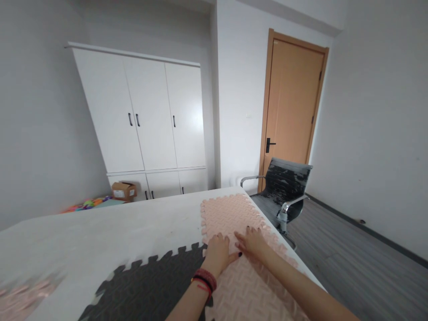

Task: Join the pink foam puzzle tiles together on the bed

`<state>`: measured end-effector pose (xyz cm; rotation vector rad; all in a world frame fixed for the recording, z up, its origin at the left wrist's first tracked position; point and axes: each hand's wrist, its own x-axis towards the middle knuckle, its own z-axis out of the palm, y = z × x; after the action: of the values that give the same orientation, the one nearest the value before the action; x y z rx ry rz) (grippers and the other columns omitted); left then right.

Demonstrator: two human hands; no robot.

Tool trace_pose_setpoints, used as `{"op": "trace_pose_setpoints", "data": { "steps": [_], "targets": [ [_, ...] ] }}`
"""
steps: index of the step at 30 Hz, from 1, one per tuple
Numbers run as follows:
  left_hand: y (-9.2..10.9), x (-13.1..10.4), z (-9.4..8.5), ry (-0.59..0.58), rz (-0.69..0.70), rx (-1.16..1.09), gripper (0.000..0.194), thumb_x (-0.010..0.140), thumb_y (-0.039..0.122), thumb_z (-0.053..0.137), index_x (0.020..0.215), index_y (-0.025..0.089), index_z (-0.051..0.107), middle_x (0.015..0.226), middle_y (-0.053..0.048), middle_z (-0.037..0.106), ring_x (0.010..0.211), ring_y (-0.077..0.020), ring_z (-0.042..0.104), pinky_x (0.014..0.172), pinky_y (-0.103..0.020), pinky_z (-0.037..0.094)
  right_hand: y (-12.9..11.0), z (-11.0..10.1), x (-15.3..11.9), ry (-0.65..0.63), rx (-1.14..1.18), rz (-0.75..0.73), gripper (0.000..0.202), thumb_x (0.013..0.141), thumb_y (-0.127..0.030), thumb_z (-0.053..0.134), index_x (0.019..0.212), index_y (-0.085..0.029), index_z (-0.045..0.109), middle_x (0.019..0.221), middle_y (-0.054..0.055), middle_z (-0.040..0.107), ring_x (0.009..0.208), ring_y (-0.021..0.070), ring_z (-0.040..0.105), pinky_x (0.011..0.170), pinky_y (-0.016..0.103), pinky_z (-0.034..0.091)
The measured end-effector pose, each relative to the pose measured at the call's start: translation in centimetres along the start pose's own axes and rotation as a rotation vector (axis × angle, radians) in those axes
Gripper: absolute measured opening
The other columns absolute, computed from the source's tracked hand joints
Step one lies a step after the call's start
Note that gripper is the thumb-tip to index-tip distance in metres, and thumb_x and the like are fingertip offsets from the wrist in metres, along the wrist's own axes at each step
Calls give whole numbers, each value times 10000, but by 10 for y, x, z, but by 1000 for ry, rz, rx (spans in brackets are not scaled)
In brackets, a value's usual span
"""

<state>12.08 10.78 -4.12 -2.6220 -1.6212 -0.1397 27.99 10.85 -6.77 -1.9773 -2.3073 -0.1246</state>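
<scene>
Both palms flat lower centre: left hand (218,252) and right hand (253,241), fingers spread, holding nothing, pressing pink foam mat (234,214) on tabletop (100,236). Dark mat (150,285) adjoining lower left.

Pink mat (234,214): embossed matt foam. Grey mat (150,285): same foam. Table (100,236): smooth matt white. Chair (284,187): worn seat, glossy metal arms.

Both hands, the left hand (218,252) and the right hand (253,240), are pressed flat on a pink foam mat (234,214) laid beside a dark mat (147,290) on the white tabletop (100,236).
</scene>
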Motion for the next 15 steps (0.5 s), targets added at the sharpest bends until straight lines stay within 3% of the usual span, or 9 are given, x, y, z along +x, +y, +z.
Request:
{"op": "trace_pose_setpoints", "data": {
  "steps": [5, 8, 10, 15],
  "targets": [
    [-3, 0, -2, 3, 15, 5, 662, 736, 666, 418, 1092, 134, 587, 1053, -189, 602, 979, -331, 560, 815, -422, 436, 22, -6, -5, 19, 53, -28, 504, 906, -537, 256, 1347, -330, 388, 1352, 128, 482, 1222, 281, 455, 1009, 504, 273],
    [-2, 1, -3, 5, 19, 11, 692, 742, 695, 374, 1134, 160, 571, 1058, -180, 602, 980, -330, 564, 815, -419, 432, 47, -6, -8, 48, 74, 42, 522, 933, -417, 229, 1381, -173, 339, 1398, 174, 424, 1264, 252, 416, 1058, 470, 224],
    [3, 4, -3, 2, 12, 17, 715, 750, 699, 354, 1232, 193, 505, 1060, -169, 601, 984, -316, 565, 824, -411, 425, 62, -3, -9, 45, 85, 76, 515, 925, -351, 253, 1354, -89, 364, 1376, 205, 441, 1254, 246, 429, 1059, 435, 235],
    [23, 18, -2, -76, -63, 47, 713, 746, 681, 404, 1316, 253, 425, 990, -181, 612, 947, -339, 572, 709, -433, 453, 83, 6, -3, 7, 119, 65, 508, 914, -322, 266, 1348, -85, 381, 1320, 180, 513, 1189, 226, 498, 1009, 348, 310]
  ]
}}
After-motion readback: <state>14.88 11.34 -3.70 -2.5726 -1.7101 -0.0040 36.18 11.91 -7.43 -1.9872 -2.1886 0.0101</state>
